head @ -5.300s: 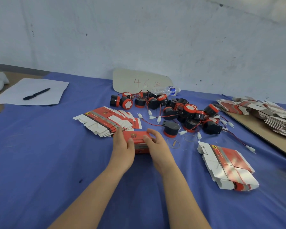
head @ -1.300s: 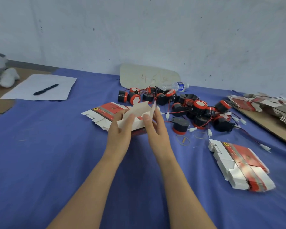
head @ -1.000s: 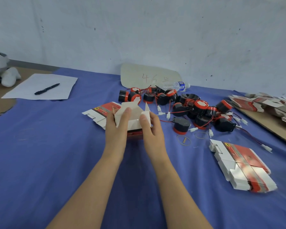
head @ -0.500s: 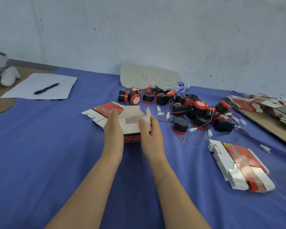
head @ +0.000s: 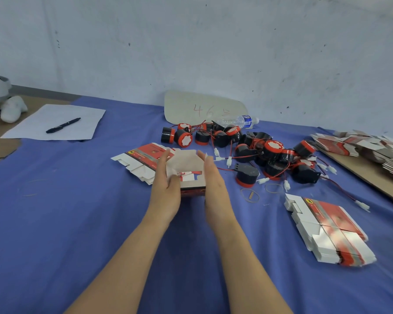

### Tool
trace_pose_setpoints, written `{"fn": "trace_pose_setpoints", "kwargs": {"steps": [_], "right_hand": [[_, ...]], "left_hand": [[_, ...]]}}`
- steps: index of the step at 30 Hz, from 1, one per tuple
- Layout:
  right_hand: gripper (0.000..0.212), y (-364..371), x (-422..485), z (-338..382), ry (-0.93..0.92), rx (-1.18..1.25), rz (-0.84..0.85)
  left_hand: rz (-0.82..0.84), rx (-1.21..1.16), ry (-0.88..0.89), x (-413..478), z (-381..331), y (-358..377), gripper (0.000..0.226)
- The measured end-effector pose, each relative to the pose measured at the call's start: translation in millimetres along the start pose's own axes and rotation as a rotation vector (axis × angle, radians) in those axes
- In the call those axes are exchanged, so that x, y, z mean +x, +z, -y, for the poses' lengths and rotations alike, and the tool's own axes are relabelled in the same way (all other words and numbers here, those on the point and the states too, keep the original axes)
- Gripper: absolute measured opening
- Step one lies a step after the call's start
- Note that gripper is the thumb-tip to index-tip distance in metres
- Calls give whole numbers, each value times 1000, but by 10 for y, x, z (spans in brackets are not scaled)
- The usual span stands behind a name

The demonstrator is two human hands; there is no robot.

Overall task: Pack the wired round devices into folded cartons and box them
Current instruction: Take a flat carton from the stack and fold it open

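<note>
An erected red and white carton [head: 187,171] stands on the blue cloth [head: 77,211] with its top open and its far flap up. My left hand [head: 165,189] holds its left wall, fingers outside and thumb over the front corner. My right hand [head: 213,184] lies flat against its right side with straight fingers. Several black and red round devices [head: 271,148] with red wires and white plugs are heaped just beyond. A single device [head: 246,174] sits right of the carton.
Flat cartons lie behind my left hand [head: 141,157], at near right [head: 327,232] and on a brown board at far right [head: 372,146]. Rubber bands [head: 250,196], a water bottle [head: 238,121], a cardboard sign [head: 202,107] and paper with a pen [head: 63,125] also lie about.
The carton, held up off the cloth while its bottom flaps were folded, now stands with its open top up. Both hands have slid to its sides.
</note>
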State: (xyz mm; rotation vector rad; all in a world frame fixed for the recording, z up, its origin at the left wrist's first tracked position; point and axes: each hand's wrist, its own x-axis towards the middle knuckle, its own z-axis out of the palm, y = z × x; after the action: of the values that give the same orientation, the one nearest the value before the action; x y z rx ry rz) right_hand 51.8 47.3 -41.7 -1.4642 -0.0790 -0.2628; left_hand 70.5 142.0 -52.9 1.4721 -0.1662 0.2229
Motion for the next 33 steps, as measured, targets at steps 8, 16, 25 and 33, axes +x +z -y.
{"fn": "trace_pose_setpoints", "kwargs": {"steps": [8, 16, 25, 33], "right_hand": [[46, -57, 20, -93, -61, -203, -81], [20, -110, 4, 14, 6, 91, 221], [43, -119, -3, 13, -90, -310, 211], [22, -126, -21, 44, -46, -312, 117]], "left_hand": [[20, 2, 40, -9, 7, 13, 49], [-84, -157, 25, -19, -103, -54, 44], [-151, -214, -6, -22, -183, -39, 44], [-127, -97, 115, -55, -115, 6, 41]]}}
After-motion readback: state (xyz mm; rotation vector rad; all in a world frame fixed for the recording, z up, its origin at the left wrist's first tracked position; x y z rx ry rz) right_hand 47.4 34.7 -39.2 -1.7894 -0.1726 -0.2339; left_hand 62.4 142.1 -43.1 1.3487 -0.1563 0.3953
